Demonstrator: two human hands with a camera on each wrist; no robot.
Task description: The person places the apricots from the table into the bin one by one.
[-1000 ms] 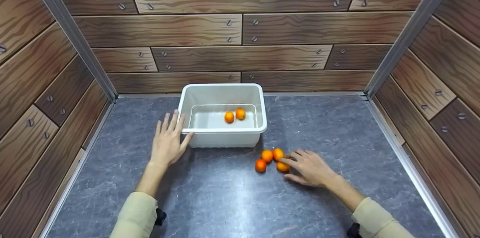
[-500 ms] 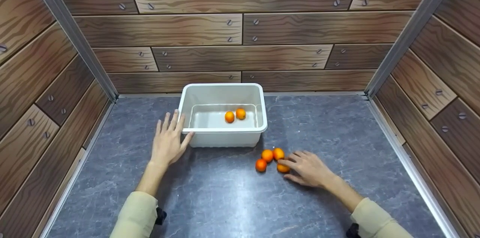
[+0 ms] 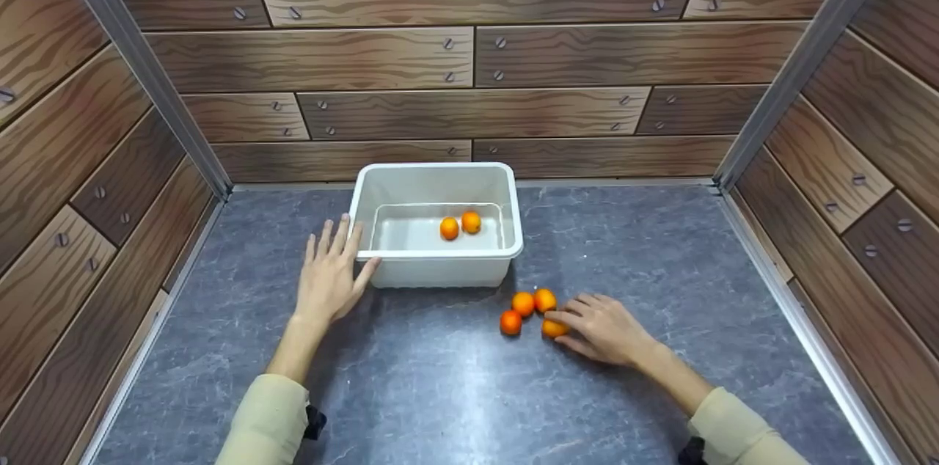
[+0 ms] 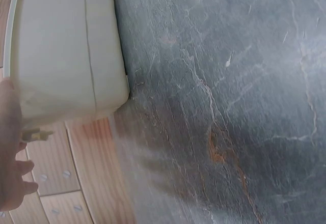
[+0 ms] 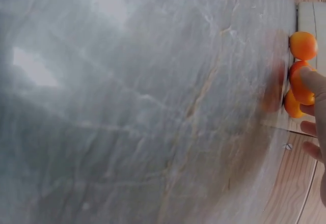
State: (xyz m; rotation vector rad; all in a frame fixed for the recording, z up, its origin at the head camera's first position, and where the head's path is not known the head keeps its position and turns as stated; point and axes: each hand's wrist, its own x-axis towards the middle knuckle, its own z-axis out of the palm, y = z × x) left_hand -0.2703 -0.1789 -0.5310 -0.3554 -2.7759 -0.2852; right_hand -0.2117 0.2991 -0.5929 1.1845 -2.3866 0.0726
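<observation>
A white plastic bin [image 3: 440, 272] stands at the back of the table with two small orange fruits [image 3: 471, 222] inside. My left hand [image 3: 328, 285] rests at its front left corner, fingers extended along the side and thumb at the front rim. Right of the bin's front, several more orange fruits lie together on the table. My right hand [image 3: 603, 331] pinches the nearest right fruit [image 3: 554, 328] between thumb and index finger, partly covering it. In the right wrist view, the thumb lies against this fruit [image 5: 301, 84], with other fruits close beside it.
Beside the pinched fruit are a redder fruit [image 3: 510, 323] and two orange ones [image 3: 523, 304] close together. The grey marbled table [image 3: 411, 384] is bounded by wood-patterned walls [image 3: 469, 58] at the back and both sides.
The right thumb and index finger have closed in on the nearest right fruit, which has shifted very slightly to the right. My left hand and the bin stay in place.
</observation>
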